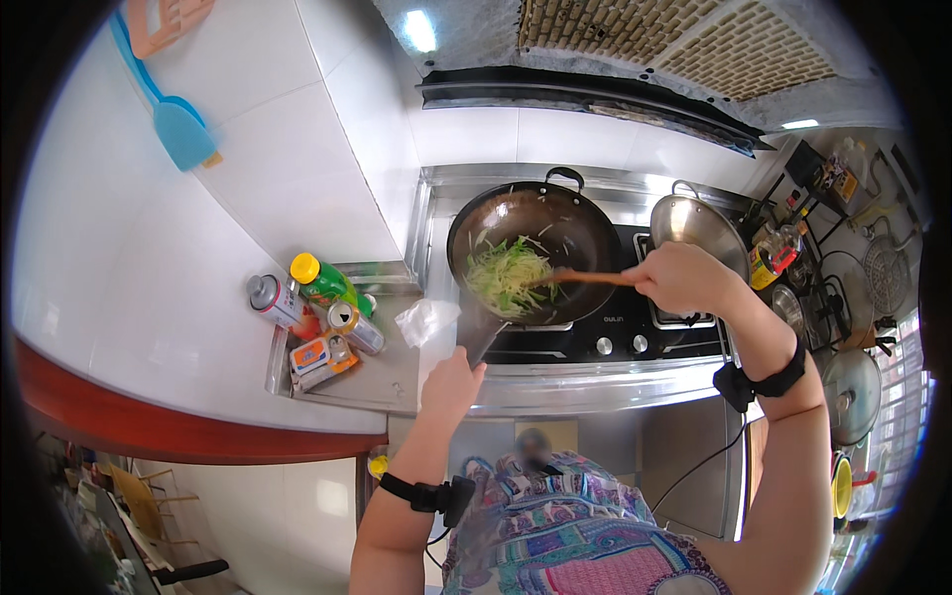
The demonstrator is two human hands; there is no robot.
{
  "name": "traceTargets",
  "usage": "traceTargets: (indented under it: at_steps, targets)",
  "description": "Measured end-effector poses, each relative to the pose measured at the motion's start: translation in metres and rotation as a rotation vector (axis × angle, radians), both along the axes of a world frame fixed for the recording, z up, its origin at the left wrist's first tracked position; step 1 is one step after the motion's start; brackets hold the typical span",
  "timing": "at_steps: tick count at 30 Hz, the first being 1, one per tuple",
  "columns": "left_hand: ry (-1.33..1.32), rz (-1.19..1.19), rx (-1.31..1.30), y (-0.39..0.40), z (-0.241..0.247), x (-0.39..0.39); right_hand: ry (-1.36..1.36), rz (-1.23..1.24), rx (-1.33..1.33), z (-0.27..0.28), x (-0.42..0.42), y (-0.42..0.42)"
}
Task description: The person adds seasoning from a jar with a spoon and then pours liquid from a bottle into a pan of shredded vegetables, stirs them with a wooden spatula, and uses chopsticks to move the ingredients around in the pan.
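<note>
My left hand (451, 383) grips the dark handle (483, 343) of a wok (587, 230) that stands on the left side of the gas hob (550, 346). Pale green shredded vegetable (506, 271) lies heaped in the left part of the wok. A wooden spatula (595, 277) is held in my right hand (684, 279), to the right of the wok. Its far end reaches into the shreds, which partly hide it. A few loose shreds cling to the wok's inner wall.
A stainless steel pan (695, 223) sits on the hob's right side, partly behind my right hand. Left of the hob are a yellow-capped green bottle (323, 279), a spray can (279, 301), a drink can (355, 327) and crumpled white tissue (428, 322). A range hood (587, 97) hangs above.
</note>
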State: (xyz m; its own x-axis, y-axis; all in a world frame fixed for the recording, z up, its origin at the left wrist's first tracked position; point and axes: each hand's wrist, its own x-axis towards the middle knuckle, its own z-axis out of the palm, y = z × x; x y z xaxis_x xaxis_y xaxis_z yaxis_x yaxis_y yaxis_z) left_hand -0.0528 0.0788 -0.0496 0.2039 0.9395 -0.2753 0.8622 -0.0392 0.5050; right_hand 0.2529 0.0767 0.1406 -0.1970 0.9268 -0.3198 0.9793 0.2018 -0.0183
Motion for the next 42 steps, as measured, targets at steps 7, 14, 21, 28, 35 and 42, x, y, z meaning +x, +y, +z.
traceTargets:
  at_steps: [7, 14, 21, 28, 35, 42]
  targets:
    - [0.001, -0.028, 0.085, 0.001, -0.007, 0.0, 0.139, -0.147, 0.202, -0.102, -0.005, 0.03]
    - [0.019, -0.026, 0.015, 0.001, -0.001, -0.002, 0.165, -0.134, 0.14, -0.127, -0.036, 0.031]
    - [-0.02, -0.007, 0.086, -0.002, -0.009, -0.001, 0.327, -0.074, -0.015, -0.033, -0.017, -0.012]
    - [0.007, -0.027, 0.101, -0.001, -0.012, -0.002, 0.472, -0.261, 0.281, -0.104, -0.018, 0.049]
    - [0.006, -0.03, 0.054, 0.001, -0.006, 0.0, 0.0, -0.077, 0.218, -0.145, -0.025, 0.045]
    - [0.012, -0.032, -0.009, 0.002, -0.004, 0.002, 0.044, -0.137, 0.253, -0.113, 0.0, 0.046]
